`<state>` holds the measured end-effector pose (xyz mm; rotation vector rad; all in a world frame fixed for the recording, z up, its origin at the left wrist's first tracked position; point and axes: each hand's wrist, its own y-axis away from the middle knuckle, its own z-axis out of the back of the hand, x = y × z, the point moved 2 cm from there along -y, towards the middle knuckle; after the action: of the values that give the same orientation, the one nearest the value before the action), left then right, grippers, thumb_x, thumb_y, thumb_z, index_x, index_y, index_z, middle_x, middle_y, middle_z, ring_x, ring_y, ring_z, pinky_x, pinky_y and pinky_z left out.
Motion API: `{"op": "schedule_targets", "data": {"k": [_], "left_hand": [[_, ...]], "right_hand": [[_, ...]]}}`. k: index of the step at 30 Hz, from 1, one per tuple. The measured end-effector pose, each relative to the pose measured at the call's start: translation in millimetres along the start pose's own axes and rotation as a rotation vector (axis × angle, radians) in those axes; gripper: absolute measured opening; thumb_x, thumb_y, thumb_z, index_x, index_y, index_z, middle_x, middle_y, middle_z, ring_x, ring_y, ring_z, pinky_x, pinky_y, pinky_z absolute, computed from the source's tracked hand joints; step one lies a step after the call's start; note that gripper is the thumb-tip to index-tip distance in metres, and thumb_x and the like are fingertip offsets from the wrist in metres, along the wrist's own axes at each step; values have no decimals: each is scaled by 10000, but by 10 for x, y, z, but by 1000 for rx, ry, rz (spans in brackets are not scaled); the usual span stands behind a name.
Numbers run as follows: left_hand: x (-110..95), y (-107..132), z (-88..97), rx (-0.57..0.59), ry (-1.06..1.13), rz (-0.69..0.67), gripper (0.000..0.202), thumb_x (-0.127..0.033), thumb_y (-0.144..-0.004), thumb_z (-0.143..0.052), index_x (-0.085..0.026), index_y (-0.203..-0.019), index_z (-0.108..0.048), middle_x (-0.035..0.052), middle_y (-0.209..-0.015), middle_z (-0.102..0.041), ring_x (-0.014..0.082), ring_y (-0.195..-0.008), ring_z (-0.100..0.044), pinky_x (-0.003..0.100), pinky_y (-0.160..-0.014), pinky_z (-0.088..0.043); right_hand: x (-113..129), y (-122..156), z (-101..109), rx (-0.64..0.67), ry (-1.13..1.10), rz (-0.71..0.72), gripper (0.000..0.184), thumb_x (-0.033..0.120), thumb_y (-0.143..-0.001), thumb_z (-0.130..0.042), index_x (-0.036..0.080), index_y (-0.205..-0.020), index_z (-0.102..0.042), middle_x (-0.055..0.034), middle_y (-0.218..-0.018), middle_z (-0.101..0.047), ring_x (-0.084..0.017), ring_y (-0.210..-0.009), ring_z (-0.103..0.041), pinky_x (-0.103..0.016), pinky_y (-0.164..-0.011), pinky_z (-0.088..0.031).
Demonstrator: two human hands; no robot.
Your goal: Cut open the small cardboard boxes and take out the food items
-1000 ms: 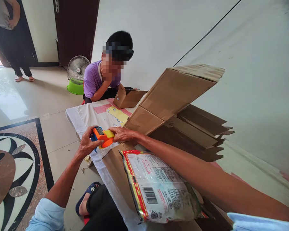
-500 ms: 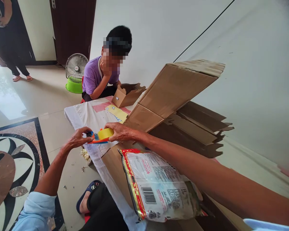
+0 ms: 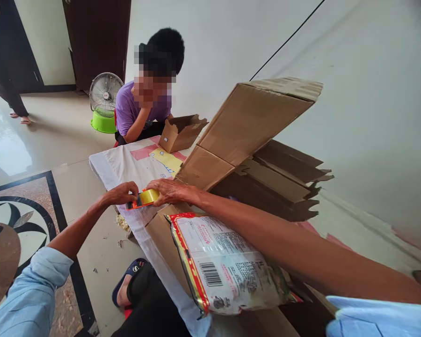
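Nearest, at lower middle: a printed plastic bag (image 3: 228, 262), barcode side up on brown cardboard (image 3: 159, 228), with the right forearm (image 3: 266, 234) stretched across above.

A little farther, over the left edge of the cloth-covered bench (image 3: 115, 161): an orange tape dispenser (image 3: 136, 205) carrying a yellow tape roll (image 3: 148, 197), between both hands. Left hand (image 3: 121, 193) closed narrowly, fingertips bunched at the dark end of the dispenser; exact pinch, on frame or on tape, too small to tell. Right hand (image 3: 171, 191) curved around the opposite end, thumb and fingers about the roll. Hard to tell whether resting on the cloth or held just above.

Probably light enough for one hand, with a stiff plastic frame not likely to bend, though perhaps liable to crack from a hard drop. Roll likely smooth and slick on the outer face, free to turn under a loose grip; tape itself thin, limp and sticky underneath. Best held by the sides of the frame, low and firm, clear of any cutting edge at the dark end; poorly steadied by the roll alone.

Beyond: a large folded carton (image 3: 256, 126), slanting upward at right, and a yellow sheet (image 3: 166, 160) lying on the cloth. Farther, a small open box (image 3: 182, 133) at the far edge, before a seated person in purple (image 3: 126, 110). Behind, a fan (image 3: 106, 93) above a green base (image 3: 103, 122).
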<state>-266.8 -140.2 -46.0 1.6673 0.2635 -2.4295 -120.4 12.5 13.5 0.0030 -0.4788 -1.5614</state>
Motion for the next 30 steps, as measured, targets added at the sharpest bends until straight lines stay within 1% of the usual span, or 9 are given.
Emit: {"op": "schedule_targets", "data": {"k": [2, 5, 7, 11, 15, 20, 24, 26, 30], "left_hand": [[18, -9, -24, 10, 6, 20, 72, -283, -657, -803, -216, -646, -779, 49, -790, -771, 198, -707, -683, 275, -660, -534], [38, -7, -56, 29, 2, 63, 153, -340, -717, -751, -194, -698, -790, 36, -662, -735, 180, -590, -639, 260, -553, -483], [26, -12, -73, 43, -14, 81, 160, -340, -718, -742, -189, -679, -774, 38, -646, -733, 177, -568, -628, 259, -537, -472], [-47, -46, -111, 59, -104, 111, 103, -265, -713, -699, -196, -644, -732, 37, -623, -722, 172, -539, -599, 262, -518, -415], [-107, -91, -130, 11, -242, 146, 75, -175, -693, -675, -204, -637, -717, 21, -601, -696, 174, -557, -580, 277, -569, -392], [-97, -129, -65, -91, -406, 208, 124, -91, -619, -711, -214, -605, -718, 25, -619, -684, 220, -685, -623, 311, -676, -425], [-78, -129, -9, -188, -488, 259, 117, -107, -613, -767, -214, -657, -749, 51, -657, -675, 289, -832, -664, 345, -763, -456], [-87, -121, 1, -223, -513, 279, 124, -119, -600, -793, -213, -669, -748, 58, -687, -677, 302, -876, -664, 349, -783, -460], [-150, -121, 18, -231, -529, 306, 104, -152, -612, -790, -209, -602, -704, 39, -648, -653, 257, -812, -640, 328, -744, -445]], "right_hand": [[-31, -16, -12, 0, -9, -10, 340, 240, -726, -795, 211, -1060, -737, -65, -1086, -759, -276, -1018, -675, -296, -746, -407], [-57, -11, -16, 10, -34, -18, 245, 254, -729, -798, 216, -961, -729, -32, -952, -754, -239, -891, -667, -284, -681, -382], [-59, 0, -13, 20, -53, -20, 221, 255, -732, -799, 218, -936, -721, -18, -912, -749, -220, -847, -655, -275, -655, -374], [-47, 7, 1, 33, -67, -27, 192, 260, -754, -785, 211, -923, -707, -10, -887, -736, -199, -809, -642, -270, -645, -371], [-51, 4, 16, 36, -46, -59, 189, 282, -773, -780, 204, -924, -697, -22, -870, -726, -209, -799, -639, -281, -638, -363], [-57, 0, 21, 23, -11, -95, 257, 287, -790, -789, 207, -1015, -693, -64, -997, -747, -240, -903, -660, -285, -679, -387], [-53, -20, 21, 29, 11, -130, 291, 319, -792, -800, 197, -1030, -686, -85, -1028, -752, -254, -902, -669, -294, -666, -389], [-52, -31, 27, 30, 19, -147, 327, 331, -794, -797, 195, -1071, -687, -90, -1047, -756, -259, -912, -675, -295, -657, -380], [-64, -31, 49, 25, 31, -181, 373, 342, -802, -777, 189, -1131, -690, -102, -1083, -760, -266, -946, -680, -295, -663, -358]]}}
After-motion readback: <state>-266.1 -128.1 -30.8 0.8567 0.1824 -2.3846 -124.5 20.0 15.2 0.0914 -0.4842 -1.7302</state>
